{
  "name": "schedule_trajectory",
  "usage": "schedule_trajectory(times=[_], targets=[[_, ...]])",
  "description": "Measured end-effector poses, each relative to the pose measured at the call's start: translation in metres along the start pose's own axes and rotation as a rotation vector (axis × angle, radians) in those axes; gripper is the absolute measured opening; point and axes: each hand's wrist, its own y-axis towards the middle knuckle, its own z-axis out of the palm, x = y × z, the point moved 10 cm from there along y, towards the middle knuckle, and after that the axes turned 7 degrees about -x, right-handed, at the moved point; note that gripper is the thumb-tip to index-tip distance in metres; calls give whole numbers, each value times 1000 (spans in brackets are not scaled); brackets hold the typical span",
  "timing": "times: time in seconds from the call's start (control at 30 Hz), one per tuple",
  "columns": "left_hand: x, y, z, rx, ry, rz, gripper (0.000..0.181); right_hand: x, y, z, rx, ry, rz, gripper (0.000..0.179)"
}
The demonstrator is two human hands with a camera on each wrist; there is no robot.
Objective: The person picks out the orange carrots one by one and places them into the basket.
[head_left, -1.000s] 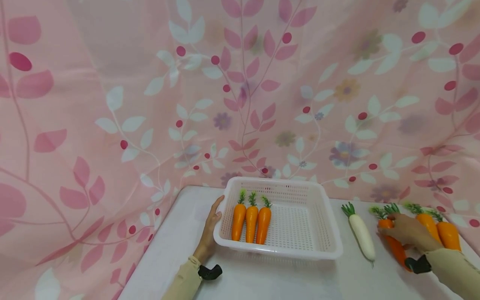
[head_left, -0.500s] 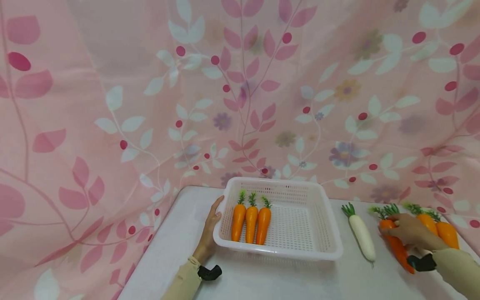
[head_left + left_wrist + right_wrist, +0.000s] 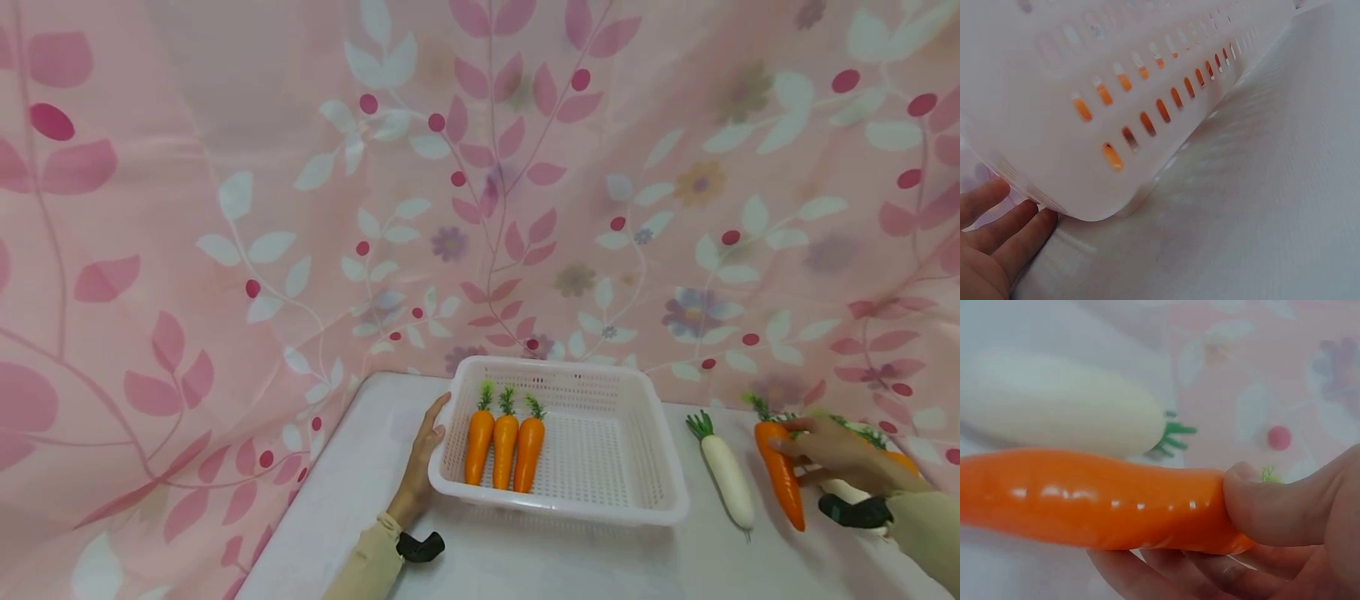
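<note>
My right hand [image 3: 840, 450] holds an orange carrot [image 3: 782, 475] with a green leafy top, thumb on one side and fingers underneath. In the right wrist view the carrot [image 3: 1085, 503] spans the picture, its thick end in the grip. At the left side of a white perforated plastic basket [image 3: 558, 502], my left hand [image 3: 422, 458] rests its fairly straight fingers against the wall. The left wrist view has those fingertips [image 3: 1044, 219] touching the basket's corner. Three carrots [image 3: 504, 454] lie side by side in the basket's left part.
A white radish [image 3: 727, 482] with green stalks lies right of the basket. Another white vegetable [image 3: 847, 492] is partly hidden under the right hand. More orange carrots [image 3: 903, 461] lie at the far right. Flowered pink cloth [image 3: 525, 208] hangs behind the white table [image 3: 337, 483].
My right hand has lifted the carrot and shifted it slightly left, away from the vegetables at the right, baring a white one beneath. The left hand and basket stay in place.
</note>
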Motion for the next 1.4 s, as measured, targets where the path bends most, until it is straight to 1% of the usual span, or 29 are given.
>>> schedule_trajectory(times=[0.13,0.23,0.4,0.53,0.63,0.8,0.83,0.87,1.03,1.07,1.1,1.13,1.4], targets=[[1,-1,0,2,-5,-5,56,17,-2,-3,47,69,-72,63],[1,-1,0,-2,-12,-7,56,28,-1,-2,68,109,-105,58],[1,0,0,1,-15,-8,56,45,0,7,113,224,-132,46],[2,0,-1,-4,-8,-6,56,58,2,18,153,316,-129,48],[3,1,-1,0,-16,-5,56,68,3,26,170,332,-136,54],[3,1,0,7,-28,-6,56,80,4,36,178,339,-122,66],[3,1,0,7,-26,-6,56,83,5,37,184,333,-125,66],[2,1,0,7,-26,-5,57,87,4,39,205,352,-134,61],[0,1,0,4,-20,0,57,106,4,47,229,363,-176,59],[0,1,0,2,-22,1,57,110,4,49,230,369,-180,60],[0,2,-1,1,-19,2,57,113,4,51,215,352,-181,66],[0,2,-1,0,-15,4,57,116,4,53,209,353,-182,69],[5,2,-2,-1,-2,-3,56,142,4,77,255,359,-239,71]])
